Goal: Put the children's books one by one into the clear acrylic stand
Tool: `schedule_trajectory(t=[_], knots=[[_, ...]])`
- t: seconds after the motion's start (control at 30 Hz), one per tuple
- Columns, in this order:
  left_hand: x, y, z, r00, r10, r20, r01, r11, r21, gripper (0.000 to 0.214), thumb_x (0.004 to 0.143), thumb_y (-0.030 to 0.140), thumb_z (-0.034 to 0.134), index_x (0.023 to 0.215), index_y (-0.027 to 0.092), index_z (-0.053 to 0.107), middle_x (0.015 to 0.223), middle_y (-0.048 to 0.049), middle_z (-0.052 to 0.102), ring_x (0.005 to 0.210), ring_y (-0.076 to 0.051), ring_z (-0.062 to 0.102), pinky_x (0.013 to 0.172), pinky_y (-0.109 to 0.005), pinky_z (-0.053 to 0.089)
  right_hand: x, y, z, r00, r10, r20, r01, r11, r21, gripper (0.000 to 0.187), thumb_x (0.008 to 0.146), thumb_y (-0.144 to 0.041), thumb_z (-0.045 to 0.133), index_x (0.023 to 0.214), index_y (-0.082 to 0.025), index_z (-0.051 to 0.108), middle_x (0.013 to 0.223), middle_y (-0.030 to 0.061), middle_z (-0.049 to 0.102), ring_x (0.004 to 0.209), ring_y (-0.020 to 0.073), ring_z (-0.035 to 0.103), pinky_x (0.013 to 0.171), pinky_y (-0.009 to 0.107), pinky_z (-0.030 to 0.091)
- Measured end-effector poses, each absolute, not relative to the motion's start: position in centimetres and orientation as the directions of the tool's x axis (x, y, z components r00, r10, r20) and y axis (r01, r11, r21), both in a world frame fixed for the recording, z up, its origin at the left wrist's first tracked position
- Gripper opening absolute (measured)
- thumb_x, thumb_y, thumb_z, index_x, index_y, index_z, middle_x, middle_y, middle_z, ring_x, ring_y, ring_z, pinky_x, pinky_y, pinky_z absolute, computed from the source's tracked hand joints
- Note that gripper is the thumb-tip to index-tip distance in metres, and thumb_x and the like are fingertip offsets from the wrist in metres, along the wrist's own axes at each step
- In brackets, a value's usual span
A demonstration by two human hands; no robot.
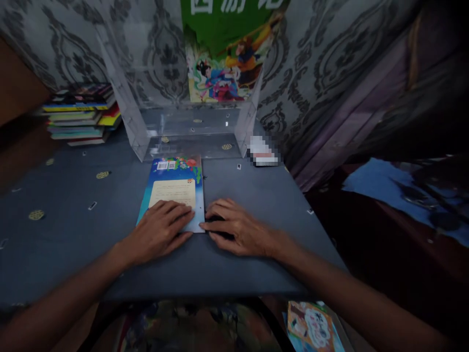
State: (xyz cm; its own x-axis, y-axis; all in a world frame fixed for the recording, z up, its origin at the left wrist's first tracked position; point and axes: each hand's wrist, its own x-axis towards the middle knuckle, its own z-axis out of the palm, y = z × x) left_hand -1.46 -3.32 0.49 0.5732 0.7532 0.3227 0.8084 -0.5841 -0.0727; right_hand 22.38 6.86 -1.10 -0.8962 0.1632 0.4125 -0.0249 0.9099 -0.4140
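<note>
Blue, glossy, rectangular book (174,190) between two bare hands

Head view: from my remote seat I see the book back cover up on the dark grey, patterned cloth-covered surface (264,200), between its near edge and the clear plastic, open-fronted stand (248,117). The left hand (164,225) lies flat, fingers extended, over the book's near part. The right hand (234,227) is half curled, a fingertip at the near right corner; I cannot tell whether it grips anything.

The step looks like steadying and aligning the book. I'd want light left-hand pressure and small right-hand nudges, so the cover doesn't crease.

The stand could block forward sliding. Beyond it hangs a green, illustrated sheet (227,54); a multicoloured stack of books (78,117) sits toward the far left corner, and a white, pixelated object (264,152) near the right edge.
</note>
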Motion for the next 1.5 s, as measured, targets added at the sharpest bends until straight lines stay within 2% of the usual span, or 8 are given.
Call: schedule_trajectory(t=[0.13,0.3,0.5,0.67,0.8,0.97,1.07,1.5], knots=[[-1.6,-3.2,0.4,0.539,0.776,0.329,0.821,-0.571,0.001,0.028,0.099,0.024,0.053,0.123,0.015,0.065,0.115,-0.0121,0.071,0.103,-0.026,0.066,0.086,-0.041,0.053,22.3,7.0,-1.2,-0.879,0.216,0.426,-0.008,0.885,-0.466,0.026,0.098,-0.024,0.054,0.113,-0.021,0.075,0.106,0.012,0.065,0.106,0.0251,0.057,0.092,0.045,0.05],[-1.5,-3.1,0.2,0.541,0.766,0.347,0.816,-0.578,0.005,0.025,0.099,0.022,0.053,0.12,0.014,0.065,0.113,-0.0115,0.071,0.1,-0.025,0.066,0.083,-0.041,0.053,21.3,8.6,-1.2,-0.853,0.339,0.396,0.09,0.844,-0.528,0.029,0.102,-0.028,0.05,0.119,-0.024,0.073,0.12,0.0115,0.065,0.116,0.0251,0.055,0.099,0.048,0.049],[-1.6,-3.0,0.2,0.529,0.772,0.352,0.821,-0.571,0.02,0.023,0.097,0.02,0.056,0.118,0.014,0.063,0.112,-0.0105,0.071,0.101,-0.025,0.066,0.084,-0.04,0.052,17.0,14.4,-1.7,-0.837,0.477,0.268,0.361,0.85,-0.384,0.037,0.104,-0.032,0.046,0.136,-0.024,0.064,0.133,0.0133,0.06,0.121,0.028,0.052,0.103,0.051,0.044],[-1.4,-3.2,0.4,0.505,0.789,0.35,0.829,-0.557,0.06,0.025,0.099,0.019,0.051,0.121,0.016,0.063,0.114,-0.0104,0.071,0.102,-0.023,0.065,0.086,-0.039,0.053,14.0,17.4,-1.9,-0.742,0.624,0.245,0.567,0.779,-0.267,0.04,0.104,-0.03,0.042,0.14,-0.023,0.061,0.12,0.0128,0.063,0.11,0.027,0.055,0.095,0.044,0.047],[-2.0,-2.9,0.0,0.469,0.822,0.325,0.845,-0.524,0.107,0.025,0.099,0.02,0.052,0.121,0.018,0.064,0.116,-0.0104,0.07,0.107,-0.024,0.064,0.092,-0.04,0.053,13.6,17.1,-1.9,-0.733,0.623,0.273,0.591,0.782,-0.2,0.04,0.105,-0.028,0.039,0.138,-0.023,0.061,0.119,0.0124,0.063,0.11,0.0267,0.055,0.093,0.042,0.046],[-5.3,-1.4,-1.9,0.129,0.92,0.37,0.979,-0.177,0.099,0.037,0.101,0.032,0.049,0.131,0.015,0.06,0.139,-0.0204,0.059,0.129,-0.033,0.055,0.1,-0.054,0.05,13.6,16.1,-1.6,-0.722,0.655,0.225,0.63,0.756,-0.178,0.041,0.104,-0.027,0.039,0.138,-0.02,0.06,0.122,0.0138,0.065,0.112,0.029,0.056,0.091,0.042,0.046],[-7.4,-0.6,-2.5,0.024,0.941,0.338,0.992,-0.065,0.109,0.043,0.102,0.036,0.045,0.136,0.012,0.058,0.143,-0.0215,0.056,0.132,-0.034,0.054,0.102,-0.054,0.051,13.5,15.5,-1.5,-0.707,0.672,0.223,0.647,0.741,-0.18,0.041,0.104,-0.027,0.039,0.139,-0.019,0.059,0.128,0.0146,0.064,0.117,0.0304,0.056,0.096,0.045,0.045],[-8.6,-0.5,-3.0,0.095,0.954,0.285,0.972,-0.151,0.181,0.05,0.103,0.039,0.037,0.141,0.011,0.055,0.152,-0.0181,0.051,0.144,-0.03,0.045,0.113,-0.047,0.046,15.2,12.6,-3.2,-0.673,0.677,0.299,0.61,0.736,-0.293,0.041,0.1,-0.029,0.045,0.137,-0.017,0.059,0.137,0.0158,0.062,0.127,0.03,0.053,0.108,0.047,0.04]])
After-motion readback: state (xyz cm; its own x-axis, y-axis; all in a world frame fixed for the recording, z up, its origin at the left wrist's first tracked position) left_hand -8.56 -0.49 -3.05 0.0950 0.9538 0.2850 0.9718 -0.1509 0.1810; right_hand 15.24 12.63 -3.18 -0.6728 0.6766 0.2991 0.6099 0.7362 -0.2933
